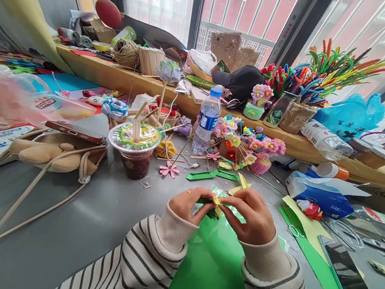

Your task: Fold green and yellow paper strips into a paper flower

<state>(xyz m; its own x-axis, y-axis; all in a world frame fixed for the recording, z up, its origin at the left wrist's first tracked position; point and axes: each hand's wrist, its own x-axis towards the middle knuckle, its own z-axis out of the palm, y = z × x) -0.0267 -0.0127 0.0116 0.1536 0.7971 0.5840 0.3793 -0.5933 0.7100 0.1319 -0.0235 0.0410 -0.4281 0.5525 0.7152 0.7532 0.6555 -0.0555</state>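
A small yellow paper flower (217, 203) with green around its base is held up between both hands. My left hand (191, 204) pinches its left side between thumb and fingers. On the right, my right hand (253, 217) pinches a yellow petal with thumb and index finger. Beneath the hands lies a shiny green sheet (215, 268). Just beyond them are folded green paper strips (202, 176) and a yellow folded paper piece (243, 183). A pink paper flower (169, 169) rests farther left.
A lidded drink cup (135, 162) with a straw stands left, near a tan bag (56, 158) with a phone (75, 131) on it. Behind are a water bottle (207, 120) and crocheted flowers (233, 136). Scissors (295, 231) and a large phone (356, 285) lie right.
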